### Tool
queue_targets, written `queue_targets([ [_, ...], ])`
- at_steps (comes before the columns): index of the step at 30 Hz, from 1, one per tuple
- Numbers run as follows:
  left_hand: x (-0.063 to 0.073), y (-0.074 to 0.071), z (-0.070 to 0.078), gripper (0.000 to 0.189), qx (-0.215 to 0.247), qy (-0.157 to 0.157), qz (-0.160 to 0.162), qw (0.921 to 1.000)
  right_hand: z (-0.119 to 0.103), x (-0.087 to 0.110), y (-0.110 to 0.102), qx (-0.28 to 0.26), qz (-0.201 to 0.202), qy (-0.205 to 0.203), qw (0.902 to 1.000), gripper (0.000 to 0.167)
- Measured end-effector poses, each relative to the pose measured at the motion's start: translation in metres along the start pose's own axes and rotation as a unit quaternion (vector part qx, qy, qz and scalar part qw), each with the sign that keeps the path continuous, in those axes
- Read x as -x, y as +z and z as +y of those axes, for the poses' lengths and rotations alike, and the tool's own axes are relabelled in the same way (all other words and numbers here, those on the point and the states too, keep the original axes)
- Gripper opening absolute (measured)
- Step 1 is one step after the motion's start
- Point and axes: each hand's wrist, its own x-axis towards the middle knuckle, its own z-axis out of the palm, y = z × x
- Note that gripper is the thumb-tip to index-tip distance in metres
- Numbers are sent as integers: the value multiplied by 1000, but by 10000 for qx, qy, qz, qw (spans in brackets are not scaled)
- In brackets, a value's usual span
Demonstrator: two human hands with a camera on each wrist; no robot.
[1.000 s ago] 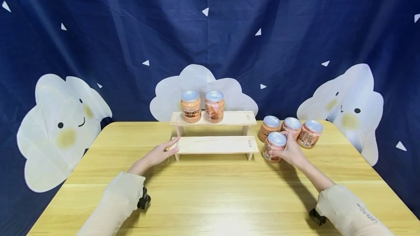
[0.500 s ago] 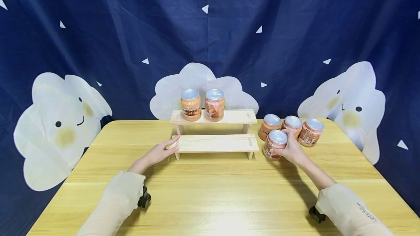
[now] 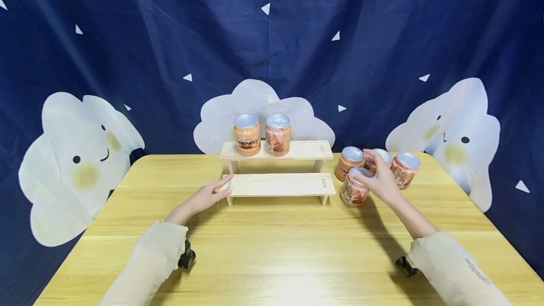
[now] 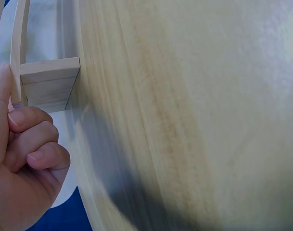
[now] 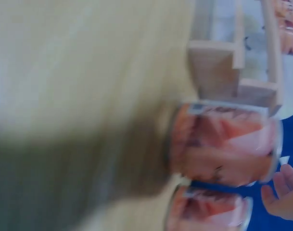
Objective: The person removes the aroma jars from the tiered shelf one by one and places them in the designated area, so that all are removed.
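My left hand (image 3: 203,199) is at the left end of the lower step of a two-step wooden shelf (image 3: 278,185), pinching the end of its board. In the left wrist view, its last fingers curl beside the board's end and the index finger lies along it. My right hand (image 3: 382,182) hovers over a front jar (image 3: 354,192) with an orange label and silver lid. Its thumb and fingers are spread, and in the right wrist view they stand apart from that jar (image 5: 223,144). The hand partly hides a jar behind.
Two similar jars, a left one (image 3: 247,136) and a right one (image 3: 278,137), stand on the upper step. Behind the front jar are a left jar (image 3: 350,166), a middle jar (image 3: 384,156) and a right jar (image 3: 404,171) on the wooden table (image 3: 272,244). A blue curtain (image 3: 272,51) hangs behind.
My right hand has let go of the front jar and risen off it, fingers spreading. The jar stays beside the shelf's right end. The left hand keeps its place.
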Motion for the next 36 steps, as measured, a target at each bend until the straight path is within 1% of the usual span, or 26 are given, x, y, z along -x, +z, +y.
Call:
queue_targets([
  [2, 0, 0, 0, 60, 8, 1, 17, 10000, -8, -6, 3, -231, 16, -62, 9997, 67],
  [6, -1, -1, 0, 60, 11, 9, 25, 10000, -22, -19, 13, -493, -41, -170, 9986, 65],
  [11, 0, -1, 0, 60, 18, 10, 20, 10000, -34, -34, 34, -861, -290, -195, 9957, 65],
  [16, 1, -2, 0, 60, 10, -13, -19, 10000, -43, -47, 57, -1213, -535, -87, 9911, 68],
  [19, 2, -3, 1, 60, 26, -70, -32, 10000, -51, -53, 67, -1314, -627, 8, 9893, 70],
  [22, 2, -4, 2, 61, 19, -112, -55, 9999, -59, -60, 76, -1347, -748, 19, 9881, 73],
  [26, 3, -4, 2, 61, 17, -133, -62, 9999, -69, -72, 87, -1457, -855, -96, 9856, 76],
  [31, 2, -3, 3, 62, -38, -111, -47, 9999, -78, -88, 97, -1562, -879, -132, 9837, 80],
  [35, 1, -1, 3, 62, -26, -118, -43, 9999, -85, -96, 103, -1525, -975, -71, 9835, 84],
  [36, 1, -1, 3, 62, -19, -98, -40, 9999, -91, -96, 103, -1567, -1003, -48, 9825, 85],
])
